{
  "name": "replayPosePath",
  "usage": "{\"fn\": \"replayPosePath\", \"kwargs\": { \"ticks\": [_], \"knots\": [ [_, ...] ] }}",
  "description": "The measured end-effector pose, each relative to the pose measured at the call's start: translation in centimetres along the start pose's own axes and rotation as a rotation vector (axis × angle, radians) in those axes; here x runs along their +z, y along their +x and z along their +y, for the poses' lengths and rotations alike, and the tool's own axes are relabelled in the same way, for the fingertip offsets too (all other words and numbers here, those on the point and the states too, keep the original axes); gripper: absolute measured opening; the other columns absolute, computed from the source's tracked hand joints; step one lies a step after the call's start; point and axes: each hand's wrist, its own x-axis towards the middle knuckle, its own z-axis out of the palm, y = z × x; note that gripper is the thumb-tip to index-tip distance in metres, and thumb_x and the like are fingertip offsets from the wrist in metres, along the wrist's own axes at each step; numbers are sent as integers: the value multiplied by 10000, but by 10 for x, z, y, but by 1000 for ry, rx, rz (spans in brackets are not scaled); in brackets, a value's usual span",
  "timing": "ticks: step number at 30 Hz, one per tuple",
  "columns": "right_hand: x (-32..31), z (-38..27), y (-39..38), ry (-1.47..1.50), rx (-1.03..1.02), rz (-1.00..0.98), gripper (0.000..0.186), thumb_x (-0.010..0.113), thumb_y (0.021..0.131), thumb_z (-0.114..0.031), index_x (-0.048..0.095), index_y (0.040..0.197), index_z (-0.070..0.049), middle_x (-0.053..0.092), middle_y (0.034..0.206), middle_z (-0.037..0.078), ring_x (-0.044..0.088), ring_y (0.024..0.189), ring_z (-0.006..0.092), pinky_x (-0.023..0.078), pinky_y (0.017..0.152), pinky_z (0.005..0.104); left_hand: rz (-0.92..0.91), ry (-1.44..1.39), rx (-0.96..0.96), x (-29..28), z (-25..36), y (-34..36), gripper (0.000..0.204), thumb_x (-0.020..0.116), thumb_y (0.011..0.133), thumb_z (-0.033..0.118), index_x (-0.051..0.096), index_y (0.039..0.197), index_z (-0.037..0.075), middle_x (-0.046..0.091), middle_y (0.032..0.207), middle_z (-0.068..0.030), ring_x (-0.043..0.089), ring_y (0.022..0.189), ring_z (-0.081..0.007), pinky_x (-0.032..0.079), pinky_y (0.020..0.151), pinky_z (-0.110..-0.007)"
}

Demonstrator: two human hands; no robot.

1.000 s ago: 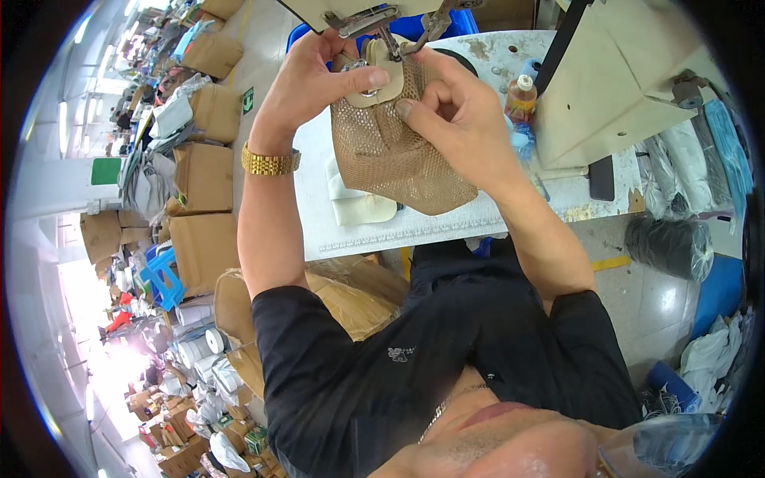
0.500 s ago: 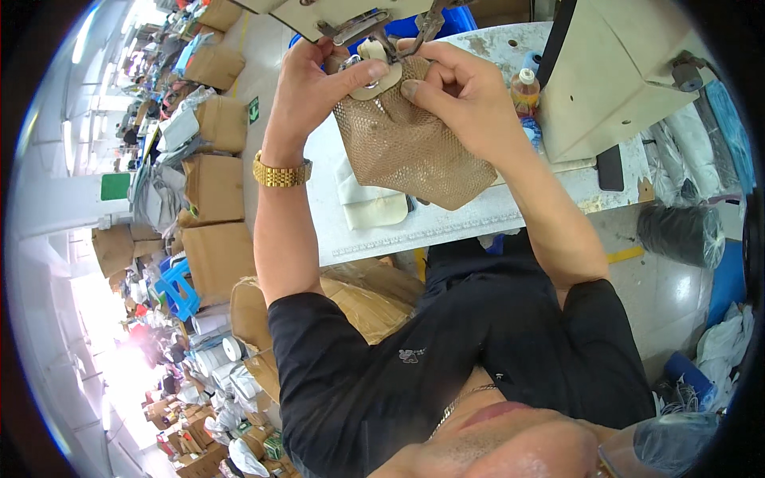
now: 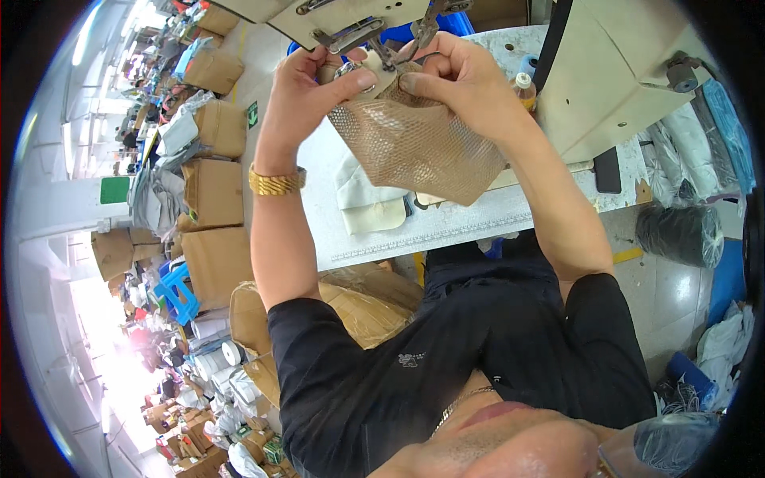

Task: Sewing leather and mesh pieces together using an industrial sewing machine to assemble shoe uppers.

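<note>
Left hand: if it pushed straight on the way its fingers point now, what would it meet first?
The left hand points right, fingers pinching the top edge of the tan mesh piece. Going straight on, it would likely meet the right hand gripping the same edge, though depth is hard to judge here.

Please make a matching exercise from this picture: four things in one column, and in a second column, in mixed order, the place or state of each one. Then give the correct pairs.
Things:
1. brown mesh piece
2. gold watch
3. cream fabric piece
4. black roll

Places or states:
A. lies flat on the white table
B. stands on the floor at the far right
C. pinched at its top edge by left hand and right hand
D. sits around the left wrist

Pairs: 1-C, 2-D, 3-A, 4-B
</note>
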Motion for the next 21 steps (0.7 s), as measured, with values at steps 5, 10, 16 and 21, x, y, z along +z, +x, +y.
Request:
{"fn": "replayPosePath", "kwargs": {
  "ticks": [5, 10, 16, 21],
  "knots": [
    [-4, -11, -16, -224, -270, 134, 179, 692, 874, -176, 695, 964, -22, 620, 715, 33, 588, 649, 97, 456, 565, 269, -164, -14, -95, -10, 2, 3, 242, 808, 791, 97, 693, 980, -1, 693, 928, -12, 623, 834, -65, 524, 759, -228],
    [7, -32, -36, -459, -452, -48, 288, 614, 925, -317, 728, 941, -53, 598, 882, 121, 572, 855, 270, 459, 752, 357, -155, -14, -83, -6, 8, -2, 238, 802, 795, 89, 683, 977, -9, 690, 907, -6, 618, 818, -60, 530, 750, -233],
    [0, -25, -30, -510, -503, -14, 352, 589, 934, -359, 721, 890, -36, 594, 901, 119, 570, 839, 268, 452, 730, 352, -57, -11, -26, 7, 10, -11, 185, 785, 807, 68, 651, 905, -14, 678, 849, -4, 599, 774, -46, 512, 714, -216],
    [-3, -31, -26, -369, -351, -24, 296, 631, 905, -276, 691, 823, 2, 621, 955, 112, 589, 779, 231, 458, 665, 328, 52, 87, -36, 16, 10, -20, 174, 780, 811, 73, 635, 861, -9, 670, 808, 3, 587, 744, -36, 475, 642, -197]
  ]
}}
